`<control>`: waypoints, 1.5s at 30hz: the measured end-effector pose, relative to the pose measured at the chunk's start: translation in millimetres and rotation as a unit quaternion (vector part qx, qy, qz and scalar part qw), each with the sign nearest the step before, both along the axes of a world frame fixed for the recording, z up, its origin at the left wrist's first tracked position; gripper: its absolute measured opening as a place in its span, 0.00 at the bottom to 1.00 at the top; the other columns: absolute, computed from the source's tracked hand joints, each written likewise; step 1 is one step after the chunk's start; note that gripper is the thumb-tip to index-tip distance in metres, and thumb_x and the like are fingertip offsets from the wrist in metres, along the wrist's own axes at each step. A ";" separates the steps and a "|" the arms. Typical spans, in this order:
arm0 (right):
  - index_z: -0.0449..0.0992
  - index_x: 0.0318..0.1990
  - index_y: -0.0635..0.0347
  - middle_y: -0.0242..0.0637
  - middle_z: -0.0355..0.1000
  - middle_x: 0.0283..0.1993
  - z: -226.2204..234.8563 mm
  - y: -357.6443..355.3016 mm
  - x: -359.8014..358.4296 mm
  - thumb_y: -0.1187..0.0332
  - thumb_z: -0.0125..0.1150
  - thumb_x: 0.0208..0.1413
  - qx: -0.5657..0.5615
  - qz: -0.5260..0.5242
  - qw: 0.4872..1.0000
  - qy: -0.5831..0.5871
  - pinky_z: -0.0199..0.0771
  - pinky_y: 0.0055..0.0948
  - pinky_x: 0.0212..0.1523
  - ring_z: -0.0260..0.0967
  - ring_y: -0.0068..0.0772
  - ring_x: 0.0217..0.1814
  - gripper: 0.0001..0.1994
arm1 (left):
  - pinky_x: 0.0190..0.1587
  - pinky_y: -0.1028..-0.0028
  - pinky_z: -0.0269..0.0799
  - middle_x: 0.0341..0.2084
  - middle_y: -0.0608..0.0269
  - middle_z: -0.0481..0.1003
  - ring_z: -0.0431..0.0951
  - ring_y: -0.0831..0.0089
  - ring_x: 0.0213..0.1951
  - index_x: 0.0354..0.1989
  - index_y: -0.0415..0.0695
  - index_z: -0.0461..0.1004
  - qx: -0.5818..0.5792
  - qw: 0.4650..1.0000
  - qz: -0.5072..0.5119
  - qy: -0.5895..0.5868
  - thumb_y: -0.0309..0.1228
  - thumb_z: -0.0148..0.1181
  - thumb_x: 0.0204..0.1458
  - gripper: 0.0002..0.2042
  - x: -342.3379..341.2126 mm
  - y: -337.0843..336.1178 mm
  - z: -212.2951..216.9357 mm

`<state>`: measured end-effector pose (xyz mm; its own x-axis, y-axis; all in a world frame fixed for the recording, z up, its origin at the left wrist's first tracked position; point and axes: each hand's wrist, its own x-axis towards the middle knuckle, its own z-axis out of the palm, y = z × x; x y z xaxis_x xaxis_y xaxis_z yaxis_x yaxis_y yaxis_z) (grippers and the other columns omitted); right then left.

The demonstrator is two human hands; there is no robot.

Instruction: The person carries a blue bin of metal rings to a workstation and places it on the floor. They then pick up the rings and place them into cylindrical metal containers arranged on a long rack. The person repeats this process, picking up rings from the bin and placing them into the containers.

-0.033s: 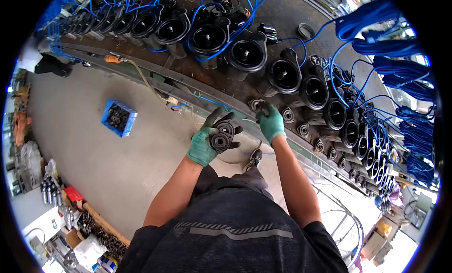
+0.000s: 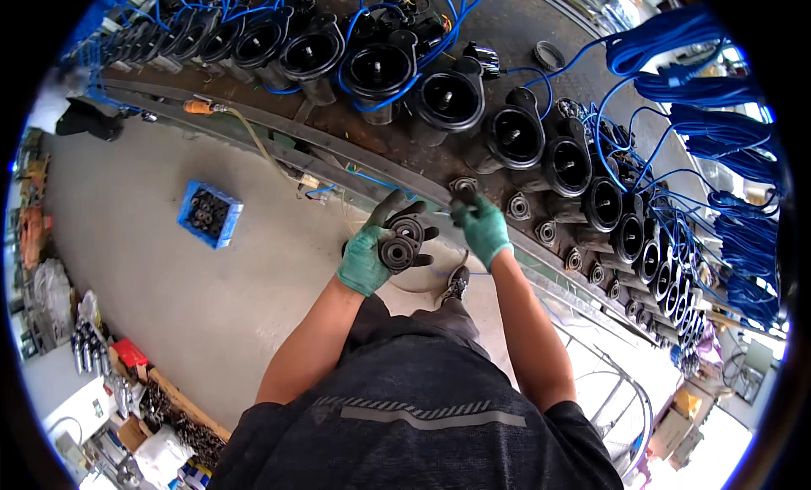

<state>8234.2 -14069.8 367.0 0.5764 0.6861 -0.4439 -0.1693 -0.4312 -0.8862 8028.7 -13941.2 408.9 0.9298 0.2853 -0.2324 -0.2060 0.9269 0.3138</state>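
Observation:
My left hand [image 2: 365, 260], in a green and dark glove, cradles dark round flanges [image 2: 397, 253] with a ringed centre hole and side lugs. At least two show, overlapping on the palm, with the fingers curled under them. My right hand [image 2: 486, 230], gloved alike, reaches to the bench's near edge beside another such flange [image 2: 463, 185]. Its fingertips are blurred and dark, so whether they hold anything cannot be made out. More flanges [image 2: 518, 206] sit in a line along the edge to the right, each before a black cylindrical housing [image 2: 514, 137] with a shaft inside.
Housings line the curved bench [image 2: 380, 156] on both sides, with blue cables among them. Coiled blue cables [image 2: 726, 135] hang at right. An orange-ended air hose [image 2: 201, 107] lies on the bench rail. A blue crate [image 2: 187, 223] of dark parts stands on the floor at left.
My right hand has shifted slightly left and back from the bench, uncovering more of the nearby flange. My left hand keeps its hold on the flanges.

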 end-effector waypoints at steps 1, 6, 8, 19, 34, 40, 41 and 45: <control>0.73 0.61 0.63 0.36 0.78 0.50 53.6 16.9 -42.5 0.63 0.62 0.65 0.022 0.060 0.991 0.121 0.76 0.26 0.46 0.75 0.25 0.48 0.21 | 0.53 0.38 0.76 0.70 0.55 0.59 0.68 0.48 0.64 0.74 0.56 0.53 0.004 1.000 -0.023 0.001 0.27 0.52 0.52 0.37 -7.6 23.4 7.3; 0.72 0.62 0.66 0.38 0.78 0.49 56.8 55.4 -92.3 0.69 0.64 0.61 0.018 0.037 0.994 0.098 0.74 0.29 0.53 0.74 0.26 0.50 0.22 | 0.55 0.39 0.76 0.69 0.53 0.61 0.69 0.54 0.64 0.75 0.53 0.52 0.021 0.993 -0.115 -0.016 0.27 0.52 0.52 0.37 -24.2 75.9 8.2; 0.74 0.55 0.67 0.39 0.79 0.46 56.0 75.7 -91.2 0.70 0.62 0.62 0.050 -0.033 0.996 0.073 0.78 0.29 0.43 0.77 0.28 0.42 0.16 | 0.55 0.42 0.77 0.69 0.53 0.60 0.69 0.51 0.64 0.74 0.52 0.54 0.021 0.995 -0.098 0.016 0.31 0.51 0.56 0.33 -34.2 94.7 -4.0; 0.73 0.55 0.69 0.50 0.80 0.36 -57.6 124.3 -6.4 0.64 0.58 0.63 -0.168 -0.071 0.972 -0.146 0.79 0.39 0.38 0.79 0.48 0.35 0.19 | 0.64 0.54 0.69 0.63 0.47 0.67 0.69 0.49 0.64 0.65 0.46 0.67 -0.020 0.990 0.049 0.134 0.35 0.44 0.67 0.19 -41.6 136.8 -27.6; 0.72 0.55 0.64 0.38 0.76 0.39 33.0 179.5 -79.7 0.69 0.61 0.64 0.059 -0.043 0.956 0.283 0.77 0.30 0.34 0.74 0.28 0.34 0.15 | 0.68 0.54 0.63 0.65 0.53 0.67 0.67 0.54 0.65 0.69 0.50 0.61 0.137 0.957 0.084 0.243 0.29 0.45 0.61 0.25 -14.3 171.1 -13.3; 0.70 0.57 0.63 0.40 0.77 0.39 -48.5 223.0 -58.0 0.70 0.58 0.65 -0.036 -0.100 0.982 0.159 0.78 0.29 0.27 0.75 0.31 0.27 0.15 | 0.65 0.50 0.66 0.64 0.51 0.67 0.70 0.48 0.62 0.67 0.48 0.62 0.097 0.954 0.063 0.275 0.40 0.48 0.65 0.23 -95.9 188.8 -20.1; 0.70 0.57 0.63 0.41 0.77 0.40 -44.7 221.0 -60.4 0.69 0.59 0.65 -0.068 -0.096 0.984 0.136 0.78 0.29 0.26 0.75 0.31 0.27 0.16 | 0.64 0.50 0.66 0.64 0.51 0.67 0.70 0.48 0.62 0.67 0.47 0.62 0.097 0.950 0.074 0.288 0.40 0.47 0.66 0.23 -113.8 191.4 -23.1; 0.72 0.54 0.60 0.39 0.80 0.38 10.2 219.7 -58.0 0.62 0.64 0.61 -0.044 -0.098 0.993 0.043 0.78 0.32 0.30 0.78 0.32 0.34 0.18 | 0.64 0.48 0.66 0.65 0.50 0.66 0.69 0.47 0.63 0.67 0.47 0.62 0.080 0.926 0.134 0.344 0.41 0.48 0.66 0.23 -188.1 204.3 -43.0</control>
